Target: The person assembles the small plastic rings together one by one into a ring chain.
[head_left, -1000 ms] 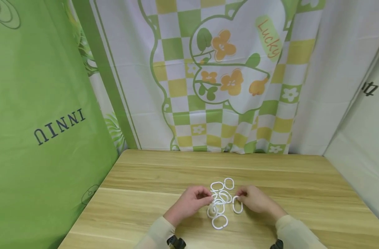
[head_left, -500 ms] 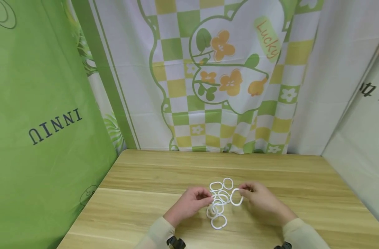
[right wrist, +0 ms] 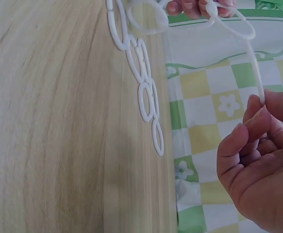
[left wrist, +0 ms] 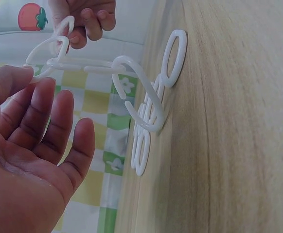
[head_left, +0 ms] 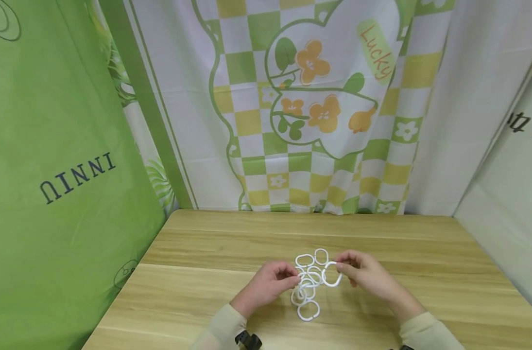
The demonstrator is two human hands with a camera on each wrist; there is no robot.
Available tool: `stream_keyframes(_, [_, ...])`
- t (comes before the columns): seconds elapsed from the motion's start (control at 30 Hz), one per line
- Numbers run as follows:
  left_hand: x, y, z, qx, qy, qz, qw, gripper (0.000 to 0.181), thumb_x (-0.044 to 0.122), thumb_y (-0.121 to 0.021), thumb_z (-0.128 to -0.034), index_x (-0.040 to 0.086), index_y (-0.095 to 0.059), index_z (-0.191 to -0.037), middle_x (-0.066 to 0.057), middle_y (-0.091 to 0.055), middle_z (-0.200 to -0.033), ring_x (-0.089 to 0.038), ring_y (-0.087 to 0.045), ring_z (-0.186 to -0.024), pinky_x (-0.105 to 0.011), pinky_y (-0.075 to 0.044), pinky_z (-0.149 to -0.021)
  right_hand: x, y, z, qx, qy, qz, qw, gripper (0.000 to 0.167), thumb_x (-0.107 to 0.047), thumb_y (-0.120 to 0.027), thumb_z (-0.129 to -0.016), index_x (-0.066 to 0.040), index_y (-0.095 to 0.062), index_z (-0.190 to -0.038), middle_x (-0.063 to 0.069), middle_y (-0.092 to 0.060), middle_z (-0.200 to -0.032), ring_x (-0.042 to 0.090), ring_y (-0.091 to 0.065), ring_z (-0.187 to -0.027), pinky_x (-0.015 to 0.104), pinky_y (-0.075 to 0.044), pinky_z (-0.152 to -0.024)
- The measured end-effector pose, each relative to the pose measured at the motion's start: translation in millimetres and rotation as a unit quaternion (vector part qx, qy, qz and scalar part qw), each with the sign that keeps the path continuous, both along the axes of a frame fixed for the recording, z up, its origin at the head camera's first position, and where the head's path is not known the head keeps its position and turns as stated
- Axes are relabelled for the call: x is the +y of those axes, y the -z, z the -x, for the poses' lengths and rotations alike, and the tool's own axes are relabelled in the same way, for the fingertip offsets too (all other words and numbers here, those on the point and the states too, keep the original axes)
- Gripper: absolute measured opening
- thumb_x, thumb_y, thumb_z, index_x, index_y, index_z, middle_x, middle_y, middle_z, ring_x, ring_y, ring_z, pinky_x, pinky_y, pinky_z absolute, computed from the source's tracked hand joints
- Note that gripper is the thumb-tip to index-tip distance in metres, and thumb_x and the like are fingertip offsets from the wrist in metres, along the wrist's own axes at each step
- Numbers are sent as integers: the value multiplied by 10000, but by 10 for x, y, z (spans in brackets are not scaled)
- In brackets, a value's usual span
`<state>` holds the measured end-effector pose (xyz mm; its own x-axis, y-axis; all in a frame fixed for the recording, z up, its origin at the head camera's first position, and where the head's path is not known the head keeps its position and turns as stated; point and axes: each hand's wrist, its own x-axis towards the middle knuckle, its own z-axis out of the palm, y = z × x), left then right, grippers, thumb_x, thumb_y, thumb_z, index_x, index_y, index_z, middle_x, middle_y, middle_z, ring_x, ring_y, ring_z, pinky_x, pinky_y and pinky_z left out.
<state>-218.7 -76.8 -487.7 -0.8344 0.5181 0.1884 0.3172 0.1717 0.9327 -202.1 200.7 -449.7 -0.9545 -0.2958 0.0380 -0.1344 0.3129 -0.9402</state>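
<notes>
My left hand (head_left: 267,286) pinches a white plastic C-shaped link (left wrist: 63,48) between thumb and fingertips, its other fingers loosely bent. From that link a short chain runs on through a second link (left wrist: 102,70) to a third link (left wrist: 153,121) hanging over the table. My right hand (head_left: 368,274) pinches one more white link (head_left: 331,286) by thumb and index finger, raised above the table. In the right wrist view this link (right wrist: 256,73) meets the left hand's link at its upper end. Whether they are hooked together I cannot tell.
Several loose white links lie on the wooden table (head_left: 222,243), among them one link (head_left: 308,319) at the near side and one link (head_left: 321,250) at the far side. A checked curtain (head_left: 292,194) hangs behind the table, with green cloth (head_left: 73,243) at the left.
My right hand has lifted its link and moved it slightly away from me and toward the left hand's chain, turning it. The left hand has stayed nearly in place.
</notes>
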Motion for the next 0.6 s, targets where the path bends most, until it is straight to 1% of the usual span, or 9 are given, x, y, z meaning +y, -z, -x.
stream_keyframes(0.13, [5,6,-1,23,12,17,10000,64,128,-685,-918,71,-688,-946,7,-662,-875,-73,-606,-780,-242,-531,-737,-12,3,-13,-45,24,183,9998,279,-152,-632,-960,71,-589,-1122,125,-577,-861,124,-492,-614,254,-460,-560])
stream_keyframes(0.33, [3,-5,-8,0,60,86,9999,72,148,-692,-916,85,-693,-951,24,-657,-874,-81,-609,-796,-246,-533,-748,-46,38,-12,51,-288,363,9989,254,-117,-622,-963,92,-591,-1104,116,-613,-870,105,-503,-609,245,-466,-549])
stream_keyframes(0.43, [9,6,-5,45,95,102,9999,75,144,-693,-915,85,-697,-961,24,-656,-881,-79,-606,-799,-248,-533,-750,-62,58,-16,47,-404,334,9986,256,-121,-616,-967,90,-592,-1110,109,-625,-887,105,-502,-613,248,-465,-548])
stream_keyframes(0.6, [26,17,-9,50,141,128,9998,78,145,-692,-916,85,-700,-966,23,-656,-877,-72,-602,-788,-242,-530,-739,-110,75,-26,21,-501,283,9983,230,-142,-627,-963,49,-613,-1090,115,-608,-847,111,-498,-603,264,-456,-539])
